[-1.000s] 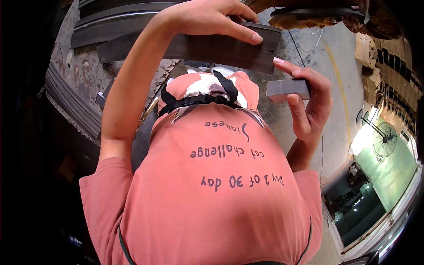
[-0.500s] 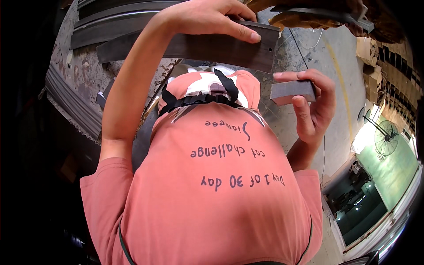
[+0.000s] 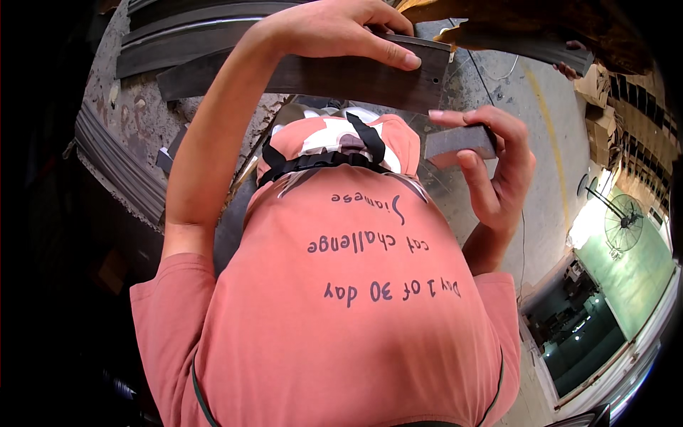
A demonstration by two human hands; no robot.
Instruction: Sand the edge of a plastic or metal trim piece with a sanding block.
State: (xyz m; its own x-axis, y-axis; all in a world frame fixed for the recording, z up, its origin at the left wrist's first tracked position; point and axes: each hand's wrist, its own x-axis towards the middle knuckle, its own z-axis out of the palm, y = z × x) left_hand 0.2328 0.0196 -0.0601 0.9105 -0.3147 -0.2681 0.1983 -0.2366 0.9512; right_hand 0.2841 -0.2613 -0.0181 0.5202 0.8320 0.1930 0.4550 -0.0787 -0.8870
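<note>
Since earlier frame, your right hand [image 3: 498, 167] lifting short grey flat block [image 3: 461, 141] closer to long dark flat strip [image 3: 356, 75]. Right fingers pinching block; left hand [image 3: 334, 32] fingers pressing flat along strip's top. Keep strip steady, block edge square.

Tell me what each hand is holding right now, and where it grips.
The left hand holds a long dark strip across its top edge near the right end. The right hand pinches a short grey bar at its right end.
</note>
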